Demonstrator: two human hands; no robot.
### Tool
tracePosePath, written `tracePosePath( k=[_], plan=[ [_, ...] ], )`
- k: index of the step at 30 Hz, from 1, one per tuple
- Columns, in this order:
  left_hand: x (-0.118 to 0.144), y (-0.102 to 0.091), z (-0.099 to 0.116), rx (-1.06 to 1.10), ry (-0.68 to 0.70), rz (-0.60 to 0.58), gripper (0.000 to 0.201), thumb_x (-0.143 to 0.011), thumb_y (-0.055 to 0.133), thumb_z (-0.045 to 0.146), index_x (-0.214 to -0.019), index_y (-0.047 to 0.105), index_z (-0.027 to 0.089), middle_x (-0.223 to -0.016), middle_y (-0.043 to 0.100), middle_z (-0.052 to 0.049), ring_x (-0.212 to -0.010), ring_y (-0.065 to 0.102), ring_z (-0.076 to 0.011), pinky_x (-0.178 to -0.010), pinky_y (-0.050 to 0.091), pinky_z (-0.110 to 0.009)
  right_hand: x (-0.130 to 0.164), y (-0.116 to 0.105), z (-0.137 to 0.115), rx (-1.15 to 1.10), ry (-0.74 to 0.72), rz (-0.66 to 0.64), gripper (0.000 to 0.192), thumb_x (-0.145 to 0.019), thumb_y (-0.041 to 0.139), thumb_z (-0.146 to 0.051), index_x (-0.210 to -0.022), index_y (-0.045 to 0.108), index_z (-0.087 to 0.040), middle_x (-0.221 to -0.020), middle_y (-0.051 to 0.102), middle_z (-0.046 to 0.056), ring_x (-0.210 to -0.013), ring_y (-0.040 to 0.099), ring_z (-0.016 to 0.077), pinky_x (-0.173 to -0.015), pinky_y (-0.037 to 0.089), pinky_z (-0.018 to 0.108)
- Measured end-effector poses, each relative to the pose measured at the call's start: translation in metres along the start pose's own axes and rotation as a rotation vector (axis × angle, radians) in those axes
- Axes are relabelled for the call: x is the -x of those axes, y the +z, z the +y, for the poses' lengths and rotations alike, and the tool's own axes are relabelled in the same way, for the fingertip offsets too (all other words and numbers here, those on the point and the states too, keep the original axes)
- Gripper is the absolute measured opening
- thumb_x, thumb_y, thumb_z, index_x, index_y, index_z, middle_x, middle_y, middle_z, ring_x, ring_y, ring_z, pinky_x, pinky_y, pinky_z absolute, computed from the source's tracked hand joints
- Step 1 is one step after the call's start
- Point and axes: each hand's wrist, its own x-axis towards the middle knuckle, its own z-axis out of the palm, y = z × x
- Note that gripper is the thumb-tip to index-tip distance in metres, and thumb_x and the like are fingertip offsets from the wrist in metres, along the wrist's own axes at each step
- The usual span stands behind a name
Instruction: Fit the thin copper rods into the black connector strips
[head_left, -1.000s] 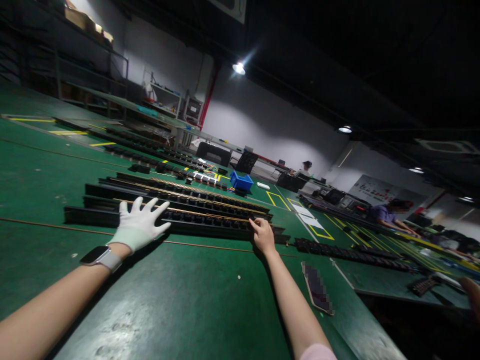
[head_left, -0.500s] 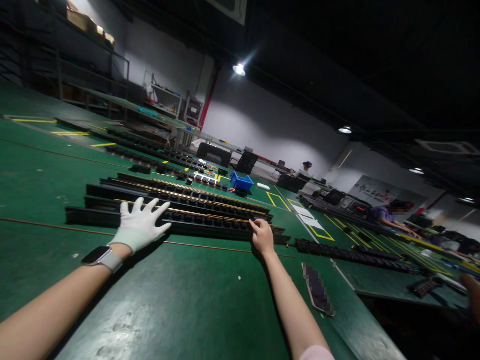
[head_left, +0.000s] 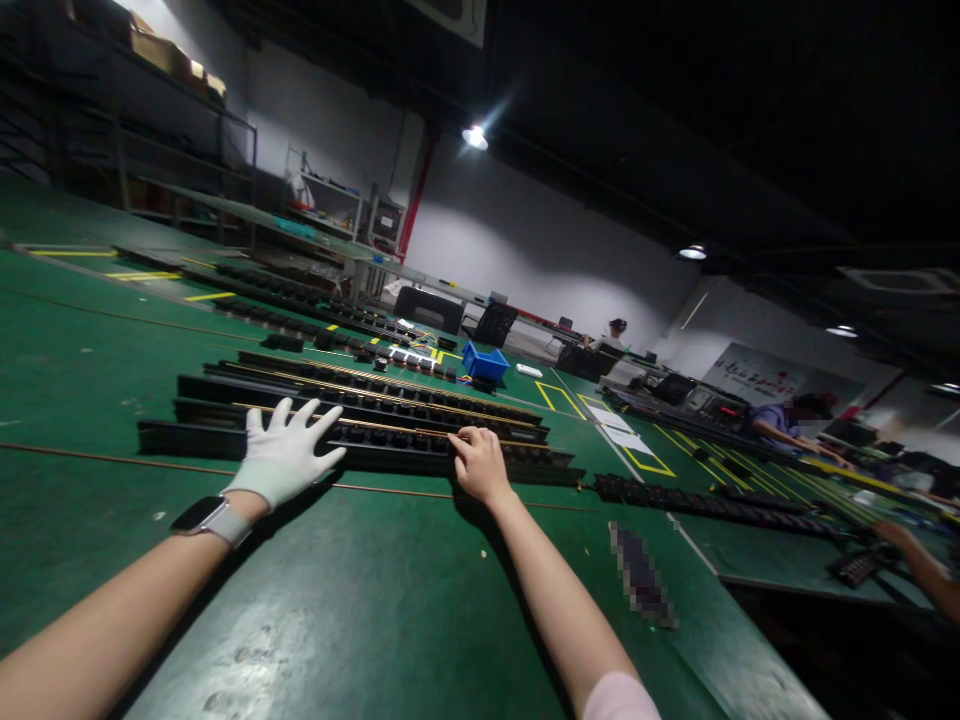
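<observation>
Left hand [head_left: 283, 462], gloved, lay splayed flat on nearest black rail [head_left: 390, 447]; bare right hand [head_left: 480, 465] had slid leftward along it, fingertips pressing.

One head-worn view looks forward and slightly down along a green table [head_left: 390, 600], tilted to the side. Both forearms reach away from it; the left hand [head_left: 281, 460] and right hand [head_left: 480, 465] sit close, the workshop wall far behind

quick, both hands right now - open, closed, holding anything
Left hand, in a white glove: open, fingers spread, resting flat on the nearest black strip.
Right hand, bare: fingers curled onto the same strip; a grip cannot be told.
</observation>
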Motion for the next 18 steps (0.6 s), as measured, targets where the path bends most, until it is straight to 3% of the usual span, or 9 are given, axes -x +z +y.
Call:
tracePosePath(
  k=[8,18],
  plan=[
    [-0.002,0.002,-0.001,0.029,-0.015,-0.029,0.084,-0.089,0.053,0.075,-0.163,0.055,0.035,-0.172,0.047,-0.016,-0.160,0.026,-0.0547,-0.124,0.003,-0.078,-0.001,0.009,-0.008,-0.014,0.017,0.007,0.050,-0.097,0.062,-0.016,-0.144,0.073,-0.027,-0.131,0.069,0.010,-0.122,0.054,0.0277,-0.115,0.039,0.045],
    [-0.002,-0.001,0.001,0.032,-0.008,-0.046,0.083,-0.089,0.054,0.073,-0.163,0.055,0.034,-0.173,0.046,-0.016,-0.160,0.025,-0.0540,-0.124,0.003,-0.078,-0.006,0.013,-0.020,-0.001,0.000,-0.041,0.064,-0.095,0.061,-0.015,-0.157,0.063,-0.033,-0.137,0.066,0.010,-0.125,0.052,0.0295,-0.115,0.039,0.048]
  ],
)
